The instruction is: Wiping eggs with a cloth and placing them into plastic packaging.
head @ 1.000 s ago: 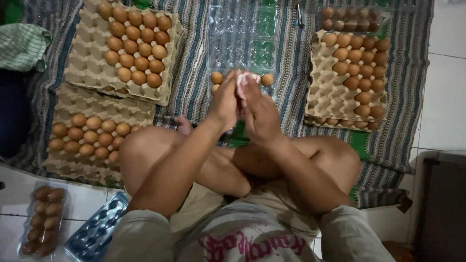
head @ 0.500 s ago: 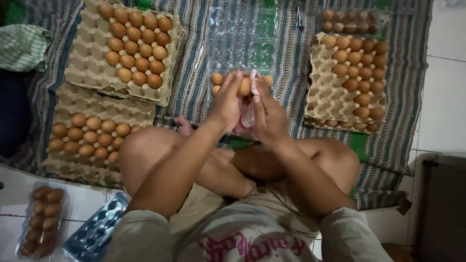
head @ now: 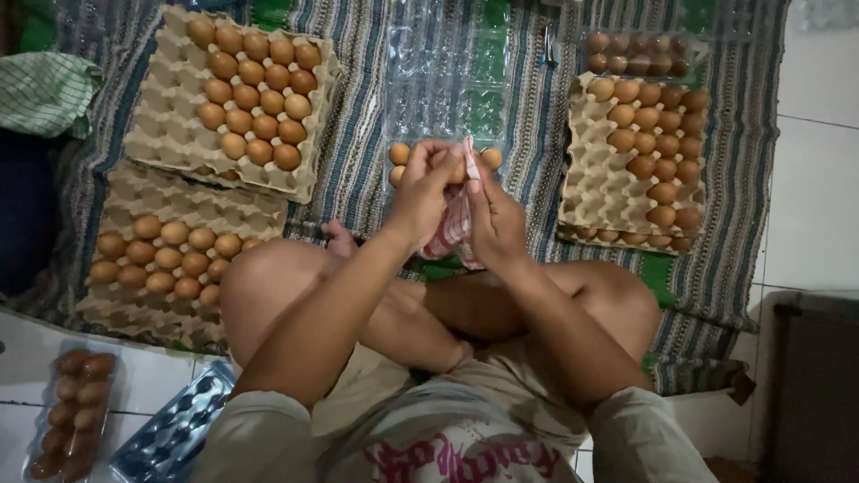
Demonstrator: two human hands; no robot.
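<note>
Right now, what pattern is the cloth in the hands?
Red-and-white checked cloth, seen in the head view.

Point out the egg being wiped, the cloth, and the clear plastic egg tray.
egg (head: 452,167), head view, shell between fingers.
red-and-white cloth (head: 455,225), head view, hanging part.
clear plastic egg tray (head: 445,85), head view, empty cups.

This looks like a home floor used for packing eggs. A striped woven mat (head: 358,152) covers pale floor tiles (head: 805,197), with grey pulp trays of brown eggs (head: 246,94) and clear plastic egg cartons (head: 447,80) spread around.
</note>
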